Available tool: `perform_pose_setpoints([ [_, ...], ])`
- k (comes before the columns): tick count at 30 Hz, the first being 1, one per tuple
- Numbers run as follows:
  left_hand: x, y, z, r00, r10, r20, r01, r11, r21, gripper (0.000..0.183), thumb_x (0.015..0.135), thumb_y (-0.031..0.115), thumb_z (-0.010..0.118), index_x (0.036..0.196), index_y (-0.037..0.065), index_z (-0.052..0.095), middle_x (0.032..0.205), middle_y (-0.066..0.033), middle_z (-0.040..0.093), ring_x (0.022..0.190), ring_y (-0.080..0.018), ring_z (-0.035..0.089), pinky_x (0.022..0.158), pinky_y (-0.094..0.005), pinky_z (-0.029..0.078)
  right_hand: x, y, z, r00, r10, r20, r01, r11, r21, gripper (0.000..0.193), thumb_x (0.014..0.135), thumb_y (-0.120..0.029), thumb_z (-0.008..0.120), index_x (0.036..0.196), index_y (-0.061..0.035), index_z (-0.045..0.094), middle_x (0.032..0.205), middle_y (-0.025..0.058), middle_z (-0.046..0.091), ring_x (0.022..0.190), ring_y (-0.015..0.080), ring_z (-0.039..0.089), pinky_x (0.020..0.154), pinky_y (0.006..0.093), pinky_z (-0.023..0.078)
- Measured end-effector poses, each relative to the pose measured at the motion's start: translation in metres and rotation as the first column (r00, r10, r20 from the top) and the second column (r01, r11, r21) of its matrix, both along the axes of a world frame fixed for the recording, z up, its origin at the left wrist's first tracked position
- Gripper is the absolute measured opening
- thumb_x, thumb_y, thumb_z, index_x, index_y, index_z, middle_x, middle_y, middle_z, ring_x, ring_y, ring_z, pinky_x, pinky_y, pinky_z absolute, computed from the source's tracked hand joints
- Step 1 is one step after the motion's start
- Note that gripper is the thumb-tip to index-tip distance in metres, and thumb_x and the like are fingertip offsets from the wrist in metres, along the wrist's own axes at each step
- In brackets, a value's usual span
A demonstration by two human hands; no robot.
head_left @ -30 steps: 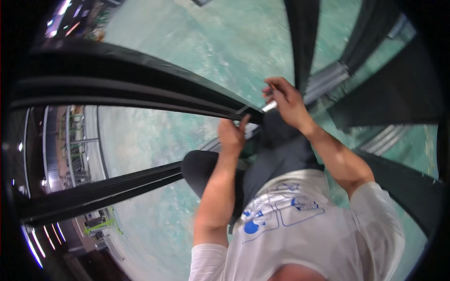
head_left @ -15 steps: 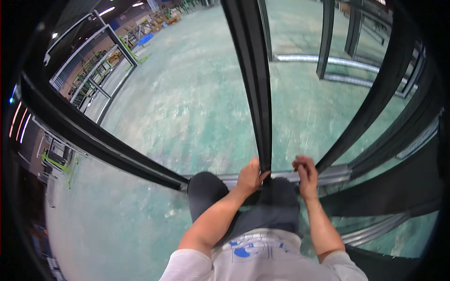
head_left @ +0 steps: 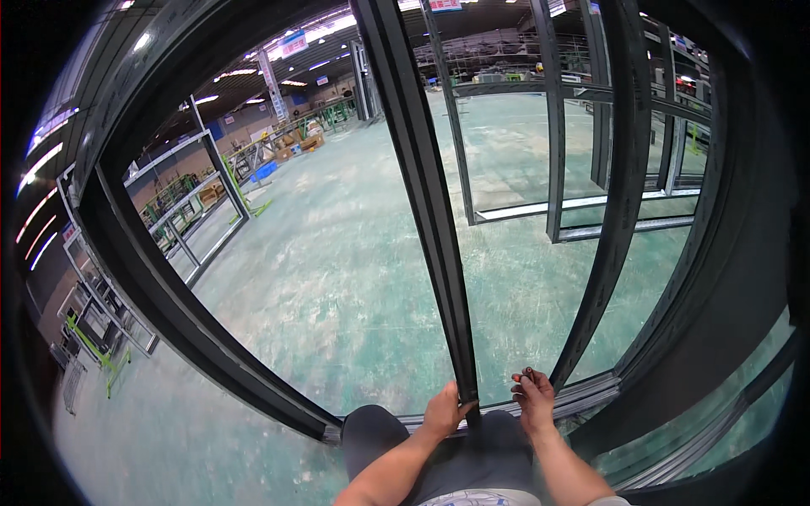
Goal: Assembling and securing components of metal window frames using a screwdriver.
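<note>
Your left hand [head_left: 442,411] holds the long black metal bar [head_left: 429,202] near its base, axis running far-left. Your right hand [head_left: 537,405], just right, pinches a small dark piece [head_left: 528,373].

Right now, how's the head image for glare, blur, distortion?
Head view: fisheye curves the dark post right of centre, corners black out; head view: ceiling lights at upper left look blown white; head view: left hand and right hand fairly sharp, the latter's item too small to identify.
</note>
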State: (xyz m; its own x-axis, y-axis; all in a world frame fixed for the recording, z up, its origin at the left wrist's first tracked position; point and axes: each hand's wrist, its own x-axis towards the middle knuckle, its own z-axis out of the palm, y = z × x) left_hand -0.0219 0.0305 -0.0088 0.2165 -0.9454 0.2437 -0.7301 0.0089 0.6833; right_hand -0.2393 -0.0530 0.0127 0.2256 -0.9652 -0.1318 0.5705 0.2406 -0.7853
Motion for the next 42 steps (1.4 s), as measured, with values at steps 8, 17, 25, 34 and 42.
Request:
perform_pose_setpoints([
  [8,0.010,-0.021,0.039,0.995,0.008,0.102,-0.004,0.999,-0.036,0.044,0.088,0.023,0.080,0.122,0.005,0.059,0.104,-0.0225,0.069,0.097,-0.0479,0.066,0.078,-0.0551,0.053,0.023,-0.002,0.019,0.976,0.188,0.106,-0.172,0.975,-0.140,0.016,0.098,-0.010,0.067,0.109,0.0000,0.060,0.104,0.0115,0.068,0.096,0.0213,0.070,0.085,0.0365,0.057],
  [17,0.003,-0.015,0.030,0.999,0.001,0.043,-0.001,1.000,-0.004,0.039,0.086,0.018,0.081,0.117,0.007,0.061,0.104,-0.0180,0.070,0.095,-0.0433,0.069,0.076,-0.0511,0.054,0.054,0.031,0.012,0.921,0.389,-0.036,-0.385,0.919,0.081,0.013,0.106,-0.015,0.059,0.114,-0.0053,0.061,0.081,0.0014,0.061,0.059,0.0084,0.054,0.049,0.0237,0.040],
  [25,0.002,-0.009,0.032,1.000,-0.022,-0.011,0.022,0.999,-0.031,0.040,0.084,0.014,0.076,0.121,0.011,0.063,0.110,-0.0182,0.069,0.098,-0.0434,0.069,0.080,-0.0505,0.055,0.070,0.042,0.029,0.925,0.362,-0.120,-0.359,0.932,0.044,0.012,0.109,-0.017,0.057,0.111,-0.0074,0.063,0.077,-0.0027,0.055,0.057,0.0046,0.043,0.047,0.0208,0.030],
  [34,0.000,-0.014,0.035,0.998,-0.030,0.052,0.033,0.997,-0.069,0.038,0.083,0.011,0.075,0.119,0.014,0.065,0.102,-0.0121,0.069,0.091,-0.0363,0.072,0.076,-0.0466,0.056,0.073,0.038,0.021,0.927,0.373,0.032,-0.374,0.924,0.081,0.011,0.108,-0.015,0.057,0.112,-0.0066,0.063,0.079,-0.0021,0.055,0.057,0.0027,0.040,0.047,0.0193,0.031],
  [42,0.006,-0.015,0.024,0.999,-0.023,0.023,0.025,0.997,-0.079,0.041,0.081,0.012,0.078,0.119,0.009,0.061,0.101,-0.0138,0.069,0.089,-0.0380,0.071,0.074,-0.0481,0.057,0.073,0.039,0.020,0.920,0.371,0.124,-0.382,0.921,0.081,0.012,0.108,-0.017,0.059,0.113,-0.0068,0.063,0.079,-0.0017,0.056,0.056,0.0029,0.039,0.047,0.0191,0.031],
])
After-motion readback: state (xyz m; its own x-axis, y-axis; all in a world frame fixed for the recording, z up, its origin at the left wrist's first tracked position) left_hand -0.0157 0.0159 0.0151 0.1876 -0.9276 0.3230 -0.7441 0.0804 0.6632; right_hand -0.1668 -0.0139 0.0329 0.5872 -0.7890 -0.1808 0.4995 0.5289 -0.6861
